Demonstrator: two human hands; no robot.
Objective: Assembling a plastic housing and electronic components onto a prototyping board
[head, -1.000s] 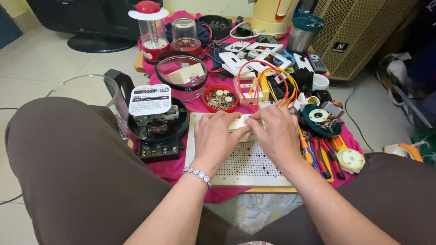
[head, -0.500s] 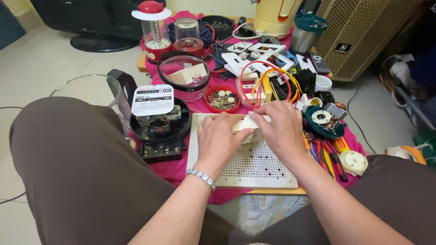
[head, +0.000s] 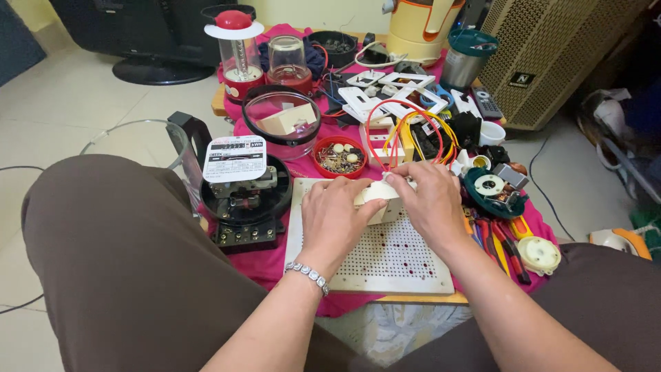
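Resting across the middle of the frame:
Table: a low table (head: 420, 298) is standing under a pink cloth (head: 272, 265), crowded with parts from centre to top.
Speaker cabinet: a tan perforated cabinet (head: 551, 55) is filling the upper right of the frame.
Perforated board: a white perforated board (head: 385, 265) is lying at lower centre on the cloth, under both hands.
Meter: a black round electric meter (head: 244, 196) with a white label plate is sitting just left of the board.
Glass bowl: a clear bowl (head: 282, 120) is standing above the meter, left of centre.
Left hand: the left hand (head: 332, 219) is lying over the board, fingers curled and closing on the left side of the white part; a silver bracelet (head: 308, 273) is circling the wrist.
Right hand: the right hand (head: 432, 203) is gripping the right side and top of the same part, fingers bent over it.
White part: a small white plastic part (head: 377, 200) is being held between the two hands at centre frame, just above the board; whether it is touching the board, I cannot tell.
Wires: red and yellow wires (head: 406, 127) are arching just above the hands.
Red dish: a small red dish (head: 339, 157) of bits is sitting above the left hand.
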